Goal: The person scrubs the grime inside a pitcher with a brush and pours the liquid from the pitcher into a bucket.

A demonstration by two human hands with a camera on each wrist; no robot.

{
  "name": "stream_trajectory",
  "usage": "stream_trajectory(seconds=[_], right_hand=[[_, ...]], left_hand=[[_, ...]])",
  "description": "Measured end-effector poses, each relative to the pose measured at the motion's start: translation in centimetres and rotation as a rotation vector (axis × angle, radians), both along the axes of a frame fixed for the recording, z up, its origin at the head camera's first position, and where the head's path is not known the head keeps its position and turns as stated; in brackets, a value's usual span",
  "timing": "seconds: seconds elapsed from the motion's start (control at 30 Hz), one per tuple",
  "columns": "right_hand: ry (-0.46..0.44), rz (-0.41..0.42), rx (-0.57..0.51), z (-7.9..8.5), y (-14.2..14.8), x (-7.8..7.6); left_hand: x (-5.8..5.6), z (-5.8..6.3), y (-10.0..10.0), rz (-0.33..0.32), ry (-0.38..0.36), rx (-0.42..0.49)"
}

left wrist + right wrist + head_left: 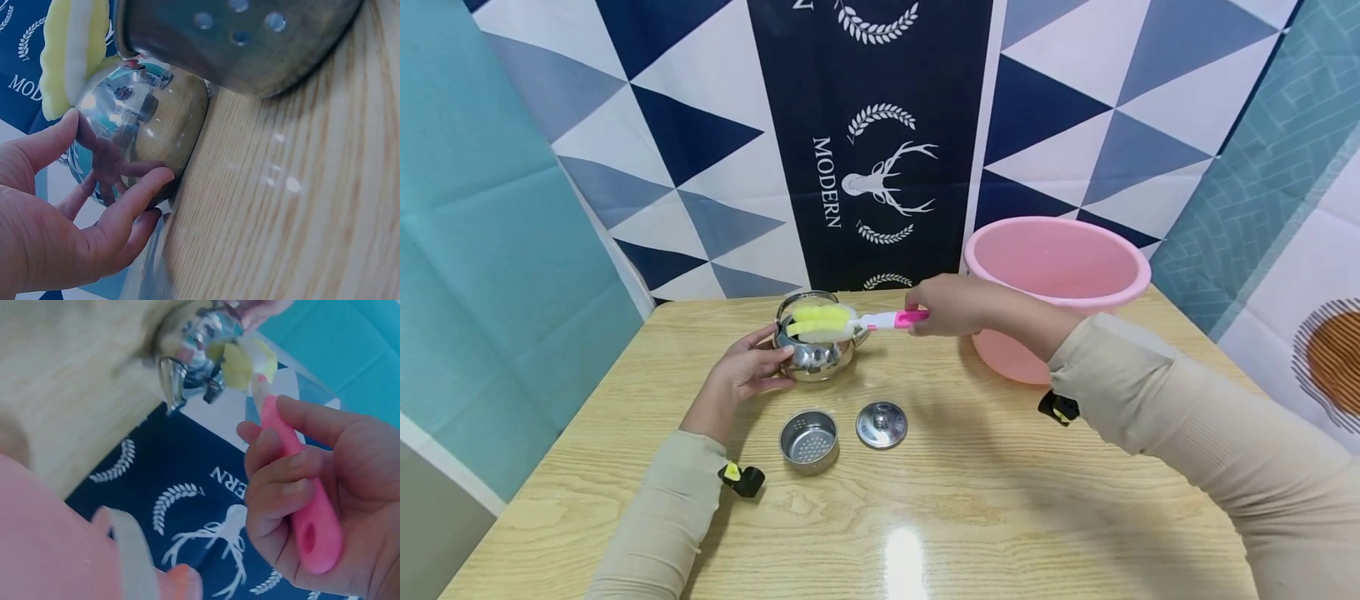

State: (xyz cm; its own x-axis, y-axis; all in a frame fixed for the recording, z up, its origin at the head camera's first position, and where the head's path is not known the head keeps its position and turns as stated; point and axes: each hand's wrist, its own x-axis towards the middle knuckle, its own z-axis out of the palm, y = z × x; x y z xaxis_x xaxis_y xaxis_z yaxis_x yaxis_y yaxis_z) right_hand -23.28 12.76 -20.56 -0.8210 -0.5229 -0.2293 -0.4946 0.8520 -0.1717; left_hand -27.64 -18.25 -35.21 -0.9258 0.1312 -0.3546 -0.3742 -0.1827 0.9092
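A shiny steel teapot [817,363] with a raised hoop handle stands near the back edge of the table. My left hand [747,367] holds its side, thumb up by the rim and fingers spread around the rounded body. My right hand [312,487] grips the pink handle of a sponge bottle brush [883,320], with fingers wrapped around it. The brush lies nearly level, its yellow-and-white sponge head [822,323] over the teapot's opening. In the right wrist view the spout [172,384] points toward the bucket side.
A perforated steel strainer basket [808,443] and a round steel lid [882,425] lie on the wooden table [820,533] in front of the teapot. At the back right stands a large pink bucket [1011,354], close by the right forearm. A patterned cloth [700,167] hangs behind.
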Motion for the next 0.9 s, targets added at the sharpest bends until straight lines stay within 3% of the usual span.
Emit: stream_trajectory(seconds=[0.53,0.9], right_hand=[[0.365,-0.018,0.285,3.2,-3.7,-1.0],[0.784,0.125,0.438,2.3,-6.4,-1.9]], left_hand=[[-0.4,-0.3,0.0,0.002,-0.005,0.009],[-0.4,-0.1,0.0,0.002,-0.006,0.017]])
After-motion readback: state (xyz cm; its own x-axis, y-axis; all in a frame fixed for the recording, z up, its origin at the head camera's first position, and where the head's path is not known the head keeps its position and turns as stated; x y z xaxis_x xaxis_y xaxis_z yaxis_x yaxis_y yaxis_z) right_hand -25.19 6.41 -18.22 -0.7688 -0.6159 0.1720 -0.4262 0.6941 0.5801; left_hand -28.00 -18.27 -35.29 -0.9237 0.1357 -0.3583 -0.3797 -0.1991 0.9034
